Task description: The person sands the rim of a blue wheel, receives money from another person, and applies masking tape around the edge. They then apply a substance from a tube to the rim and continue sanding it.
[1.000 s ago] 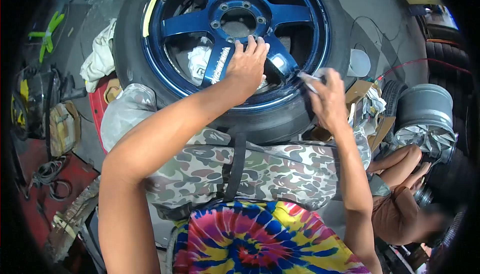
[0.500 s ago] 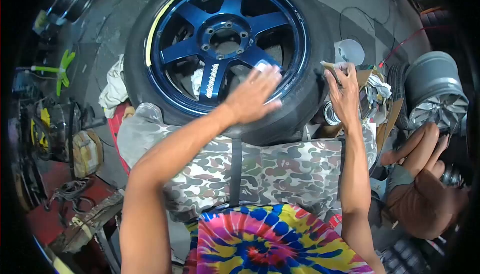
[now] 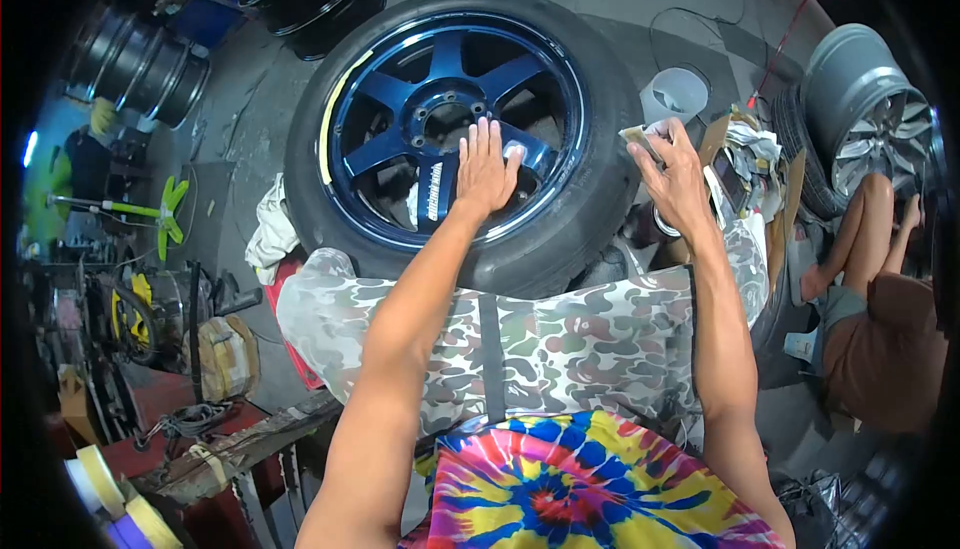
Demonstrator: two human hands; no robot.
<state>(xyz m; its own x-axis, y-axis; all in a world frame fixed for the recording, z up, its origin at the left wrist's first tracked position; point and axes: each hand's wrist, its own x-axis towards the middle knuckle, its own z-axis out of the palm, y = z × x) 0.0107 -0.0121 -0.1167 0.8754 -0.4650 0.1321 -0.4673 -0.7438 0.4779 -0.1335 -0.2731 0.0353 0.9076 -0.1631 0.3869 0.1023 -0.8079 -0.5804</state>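
Observation:
A blue six-spoke wheel rim (image 3: 443,56) sits inside a black tire (image 3: 612,99), lying flat in front of me. Yellow tape (image 3: 331,129) runs along the rim's left edge. My left hand (image 3: 482,174) lies flat, fingers extended, on a lower spoke beside the white lettering (image 3: 435,191). My right hand (image 3: 672,177) is raised at the tire's right side, pinching a small tan pad (image 3: 634,136) between thumb and fingers. A white patch shows on the spoke right of my left thumb.
A white container (image 3: 678,95) stands right of the tire, near a box of crumpled paper (image 3: 752,144). Silver wheels (image 3: 860,69) are farther right, above a seated person (image 3: 880,339). A green stand (image 3: 172,217) and dark rims (image 3: 140,64) are at left.
My left hand has moved left over the rim and its fingers now point up. My right hand still pinches the pad. The view has shifted, showing more at the upper left.

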